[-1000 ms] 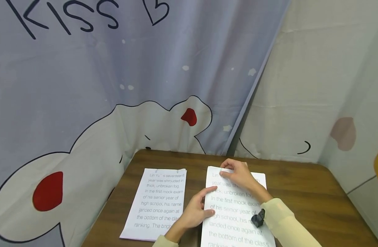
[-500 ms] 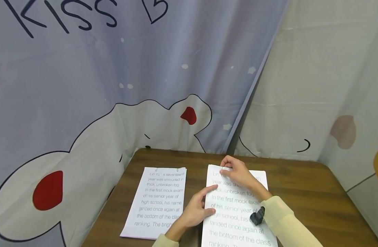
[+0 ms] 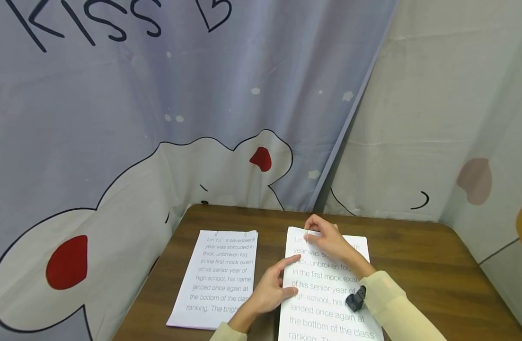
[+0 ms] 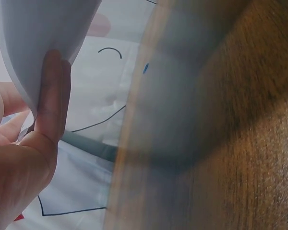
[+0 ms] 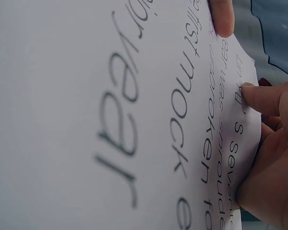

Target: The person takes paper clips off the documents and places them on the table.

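Observation:
A stack of printed paper sheets point(image 3: 318, 300) is held raised and tilted above the table. My left hand point(image 3: 267, 290) grips its left edge; in the left wrist view, fingers point(image 4: 52, 96) lie behind the paper. At the top edge, my right hand point(image 3: 331, 242) pinches the sheets near the left corner. A thin greenish paper clip point(image 3: 306, 232) shows between its thumb and index finger. In the right wrist view, the right thumb point(image 5: 265, 98) presses on the printed face, with the other fingers behind; the clip is hidden there.
Another printed stack point(image 3: 218, 279) lies flat at the left, with two paper clips point(image 3: 245, 233) at its top. A brown wooden table point(image 3: 418, 265) spreads beneath. A tiny blue object point(image 4: 145, 68), too blurred to identify, lies near the table edge. Patterned curtains point(image 3: 226, 94) hang behind.
The held sheets and both hands have shifted very slightly since one second ago, with the camera view drifting too. Both grips stay the same.

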### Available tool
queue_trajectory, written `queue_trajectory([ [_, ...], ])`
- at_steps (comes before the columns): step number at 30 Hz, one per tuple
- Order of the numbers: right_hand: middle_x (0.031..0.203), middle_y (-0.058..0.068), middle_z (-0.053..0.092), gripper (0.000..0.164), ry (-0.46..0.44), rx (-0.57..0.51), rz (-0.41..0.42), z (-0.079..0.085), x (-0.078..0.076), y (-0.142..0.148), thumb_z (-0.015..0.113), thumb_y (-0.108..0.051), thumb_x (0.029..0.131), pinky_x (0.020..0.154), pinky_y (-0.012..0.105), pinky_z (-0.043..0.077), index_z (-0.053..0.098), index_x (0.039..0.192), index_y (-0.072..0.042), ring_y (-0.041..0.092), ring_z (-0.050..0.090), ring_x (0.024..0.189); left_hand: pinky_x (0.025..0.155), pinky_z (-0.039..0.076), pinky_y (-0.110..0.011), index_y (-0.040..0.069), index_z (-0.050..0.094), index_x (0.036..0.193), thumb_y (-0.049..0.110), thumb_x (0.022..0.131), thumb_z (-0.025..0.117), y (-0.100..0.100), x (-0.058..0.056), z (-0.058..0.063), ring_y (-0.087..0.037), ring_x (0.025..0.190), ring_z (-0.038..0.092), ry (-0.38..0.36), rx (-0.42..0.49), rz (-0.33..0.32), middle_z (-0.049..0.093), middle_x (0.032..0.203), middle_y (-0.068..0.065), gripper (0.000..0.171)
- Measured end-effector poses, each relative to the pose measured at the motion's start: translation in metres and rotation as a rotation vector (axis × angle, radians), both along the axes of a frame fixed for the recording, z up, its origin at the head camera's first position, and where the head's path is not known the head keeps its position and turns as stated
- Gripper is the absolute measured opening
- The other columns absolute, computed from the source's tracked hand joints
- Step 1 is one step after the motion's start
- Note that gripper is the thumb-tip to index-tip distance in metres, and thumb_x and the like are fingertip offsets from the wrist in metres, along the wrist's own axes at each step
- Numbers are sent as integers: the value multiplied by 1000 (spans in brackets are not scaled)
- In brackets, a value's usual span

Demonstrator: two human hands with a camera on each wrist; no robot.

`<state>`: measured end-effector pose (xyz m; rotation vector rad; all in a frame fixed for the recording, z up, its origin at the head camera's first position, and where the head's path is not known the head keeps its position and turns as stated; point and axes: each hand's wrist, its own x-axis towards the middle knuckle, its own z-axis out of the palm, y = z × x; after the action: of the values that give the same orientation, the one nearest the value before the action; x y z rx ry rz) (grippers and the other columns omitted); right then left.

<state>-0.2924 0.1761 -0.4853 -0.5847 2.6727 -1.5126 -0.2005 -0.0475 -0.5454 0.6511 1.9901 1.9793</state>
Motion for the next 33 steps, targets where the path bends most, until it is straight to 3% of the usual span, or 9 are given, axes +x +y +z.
queue_trajectory([
  [17, 101, 11, 71, 15, -42, -47, 1, -1, 1, -1, 68, -6, 100, 58, 25, 54, 60, 113, -8, 21, 65, 78, 68, 67, -32, 15, 48, 159, -20, 85, 65, -1, 0, -1, -17, 82, 78, 1, -2, 4, 68, 129, -22, 83],
  [33, 99, 13, 72, 17, -73, -71, 34, 2, 1, 0, 68, -6, 101, 60, 25, 55, 58, 115, -7, 21, 66, 77, 68, 67, -32, 17, 48, 159, -20, 86, 65, 1, 2, -1, -16, 81, 78, 0, -6, 20, 60, 136, -20, 83],
])
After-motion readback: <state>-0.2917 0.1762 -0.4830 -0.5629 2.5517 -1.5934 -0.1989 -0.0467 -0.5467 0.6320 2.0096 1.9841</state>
